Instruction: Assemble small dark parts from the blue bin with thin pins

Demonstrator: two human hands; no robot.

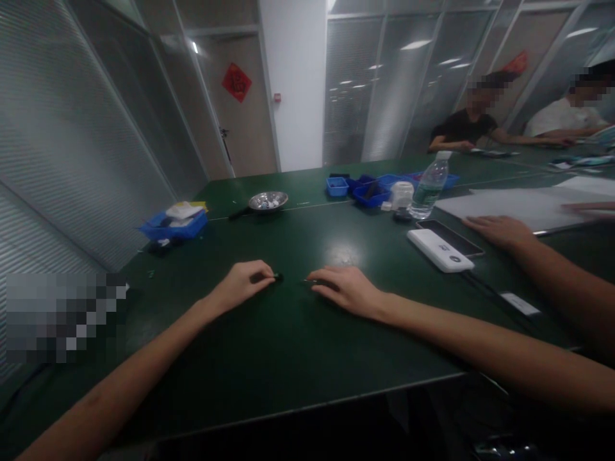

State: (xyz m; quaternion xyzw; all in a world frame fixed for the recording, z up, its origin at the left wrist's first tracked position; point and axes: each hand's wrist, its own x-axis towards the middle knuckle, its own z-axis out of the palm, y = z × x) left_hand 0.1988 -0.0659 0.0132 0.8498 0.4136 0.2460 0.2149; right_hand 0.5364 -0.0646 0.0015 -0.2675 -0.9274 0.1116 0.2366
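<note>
My left hand (245, 282) rests on the dark green table (288, 346) with its fingers curled in a pinch on a small dark part (277, 276). My right hand (343, 288) lies a short way to the right, its fingers closed on a thin dark tool (310, 280) whose tip points toward the small part. The two hands are a few centimetres apart, and neither object is clear enough to name.
A white power bank (439, 250) and a phone (449, 235) lie at right, near another person's hand (500, 229). Behind are a water bottle (430, 186), blue bins (372, 189), a metal bowl (268, 201) and a blue tray (173, 224). Two people sit far right.
</note>
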